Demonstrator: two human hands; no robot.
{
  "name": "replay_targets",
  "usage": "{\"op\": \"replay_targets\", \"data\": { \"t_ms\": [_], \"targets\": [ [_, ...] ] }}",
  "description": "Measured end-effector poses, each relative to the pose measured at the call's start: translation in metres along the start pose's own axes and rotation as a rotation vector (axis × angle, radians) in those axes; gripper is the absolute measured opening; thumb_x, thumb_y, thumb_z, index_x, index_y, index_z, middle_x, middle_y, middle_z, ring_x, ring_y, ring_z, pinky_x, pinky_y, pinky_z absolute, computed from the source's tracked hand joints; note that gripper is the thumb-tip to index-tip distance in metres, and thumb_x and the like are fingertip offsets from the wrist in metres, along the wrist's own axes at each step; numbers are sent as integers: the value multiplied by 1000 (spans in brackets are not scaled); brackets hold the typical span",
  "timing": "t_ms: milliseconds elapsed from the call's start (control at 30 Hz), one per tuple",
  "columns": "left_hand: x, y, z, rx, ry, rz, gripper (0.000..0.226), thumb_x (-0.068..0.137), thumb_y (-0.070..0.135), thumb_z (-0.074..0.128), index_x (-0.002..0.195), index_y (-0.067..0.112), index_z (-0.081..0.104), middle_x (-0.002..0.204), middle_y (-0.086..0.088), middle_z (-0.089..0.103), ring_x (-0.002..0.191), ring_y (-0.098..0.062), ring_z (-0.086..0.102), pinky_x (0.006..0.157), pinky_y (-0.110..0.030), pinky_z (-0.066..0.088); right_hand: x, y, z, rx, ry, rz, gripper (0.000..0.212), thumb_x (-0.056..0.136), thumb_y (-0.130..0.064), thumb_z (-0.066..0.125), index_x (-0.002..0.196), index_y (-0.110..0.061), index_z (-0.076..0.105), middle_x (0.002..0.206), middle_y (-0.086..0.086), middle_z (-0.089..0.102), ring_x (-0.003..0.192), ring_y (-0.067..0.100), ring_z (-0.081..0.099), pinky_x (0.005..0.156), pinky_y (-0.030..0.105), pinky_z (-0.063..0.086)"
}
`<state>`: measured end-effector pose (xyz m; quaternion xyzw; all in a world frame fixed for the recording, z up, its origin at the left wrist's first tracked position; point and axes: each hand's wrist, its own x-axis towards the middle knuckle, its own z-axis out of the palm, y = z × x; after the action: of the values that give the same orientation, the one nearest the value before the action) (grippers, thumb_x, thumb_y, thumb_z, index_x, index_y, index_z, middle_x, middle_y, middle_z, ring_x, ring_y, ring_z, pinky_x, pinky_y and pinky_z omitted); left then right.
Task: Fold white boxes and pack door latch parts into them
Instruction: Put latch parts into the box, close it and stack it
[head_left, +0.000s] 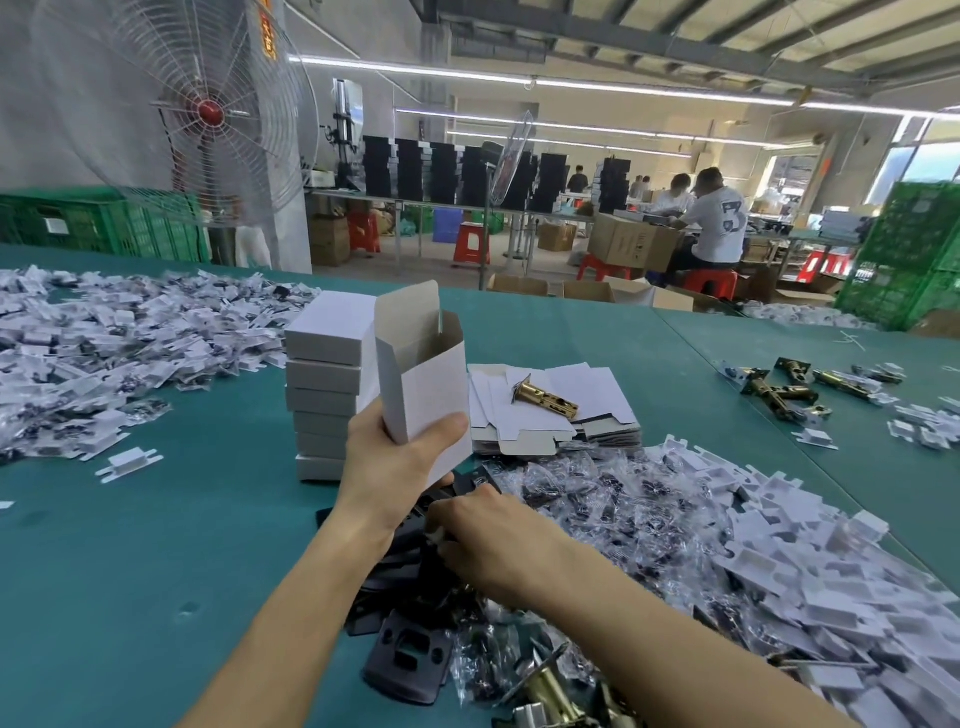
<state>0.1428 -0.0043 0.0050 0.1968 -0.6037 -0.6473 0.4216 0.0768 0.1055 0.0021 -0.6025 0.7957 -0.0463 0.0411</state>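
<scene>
Above table (156, 545), box (423, 395) in left hand (395, 462)

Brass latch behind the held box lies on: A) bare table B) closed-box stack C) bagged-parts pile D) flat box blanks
D: the brass latch lies on top of the flat box blanks, apart from the stack of closed boxes.

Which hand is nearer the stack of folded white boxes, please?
Left. The left hand holds a box just right of the stack; the right hand reaches lower, among black plates.
</scene>
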Motion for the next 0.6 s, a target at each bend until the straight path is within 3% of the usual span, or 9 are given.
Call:
{"op": "replay_targets", "data": {
  "t_ms": [133, 233, 333, 467, 600],
  "targets": [
    [-3, 5, 2, -32, -19, 9, 15, 80, 7, 81, 87, 18, 73, 80, -3, 74, 71, -22, 71, 51, -35, 57, -2, 1, 4, -47, 65, 13, 29, 94, -4, 45, 122, -9, 51, 97, 18, 58, 86, 40, 61, 62, 41, 42],
    [-4, 7, 3, -39, -44, 19, 18, 80, 7, 82, 82, 24, 75, 81, -4, 74, 71, -21, 72, 51, -35, 58, -4, 6, 0, -21, 101, 49, 37, 93, -6, 48, 130, -14, 47, 102, 15, 60, 91, 39, 61, 71, 45, 53],
    [-4, 6, 4, -26, -55, 24, 25, 78, 9, 84, 79, 32, 76, 83, -2, 75, 74, -20, 73, 52, -31, 56, -10, 18, -6, 4, 161, 79, 24, 95, -12, 52, 115, -24, 61, 100, 6, 68, 92, 31, 65, 78, 46, 55],
    [-5, -1, 3, 22, -35, 20, 24, 75, 9, 87, 77, 30, 75, 81, -1, 75, 72, -18, 72, 51, -30, 57, -25, 37, -28, 406, 233, 168, 18, 95, -15, 62, 106, -27, 70, 106, -3, 73, 92, 13, 68, 89, 37, 56],
    [-8, -6, 1, 98, -122, 0, 27, 68, 10, 91, 86, 19, 73, 79, -3, 73, 70, -21, 71, 51, -34, 58, -48, 49, -66, 603, 527, 140, 18, 92, -13, 66, 101, -26, 72, 95, 2, 71, 77, 12, 69, 75, 28, 57]
  ]
}}
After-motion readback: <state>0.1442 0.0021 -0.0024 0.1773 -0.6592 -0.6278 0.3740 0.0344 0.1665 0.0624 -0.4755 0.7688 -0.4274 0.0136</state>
